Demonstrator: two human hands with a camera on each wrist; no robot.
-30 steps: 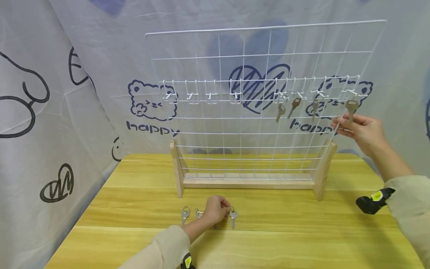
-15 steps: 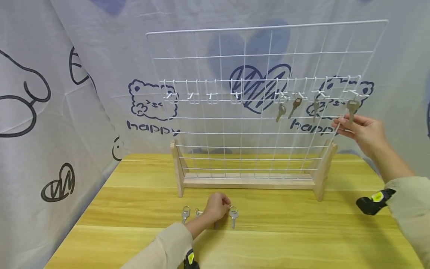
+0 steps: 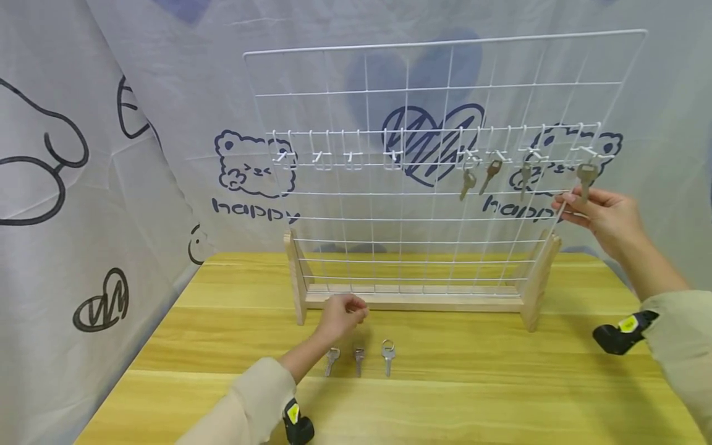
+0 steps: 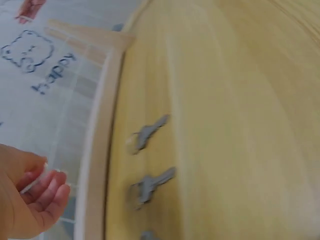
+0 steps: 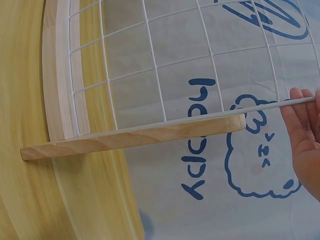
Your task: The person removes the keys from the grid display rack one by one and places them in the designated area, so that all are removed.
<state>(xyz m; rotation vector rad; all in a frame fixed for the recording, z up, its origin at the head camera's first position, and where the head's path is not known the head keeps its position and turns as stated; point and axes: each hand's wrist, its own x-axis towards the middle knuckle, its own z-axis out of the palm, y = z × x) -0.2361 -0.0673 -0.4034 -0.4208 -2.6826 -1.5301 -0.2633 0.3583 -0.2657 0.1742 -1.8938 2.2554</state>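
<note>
My right hand [image 3: 612,222] pinches the right edge of the white wire grid [image 3: 445,44]; the right wrist view shows the fingers [image 5: 300,112] on that edge wire. My left hand [image 3: 336,321] hovers before the grid's wooden base, fingers loosely curled; in the left wrist view nothing shows between thumb and fingers. Near it on the table lie a key with a ring [image 3: 388,354], a middle key [image 3: 359,358] and a left key [image 3: 331,361] partly by the forearm. Several keys hang from hooks on the grid's right half, one [image 3: 586,174] just above my right hand.
Empty white hooks [image 3: 350,158] line the grid's left half. Wooden side supports [image 3: 295,278] and a base bar [image 3: 414,301] hold the grid on the wooden table [image 3: 473,395]. A patterned cloth [image 3: 167,62] hangs behind and at the left.
My left hand has lifted away from the keys, moving left and toward the base bar, uncovering the middle key. My right hand keeps its grip on the grid edge.
</note>
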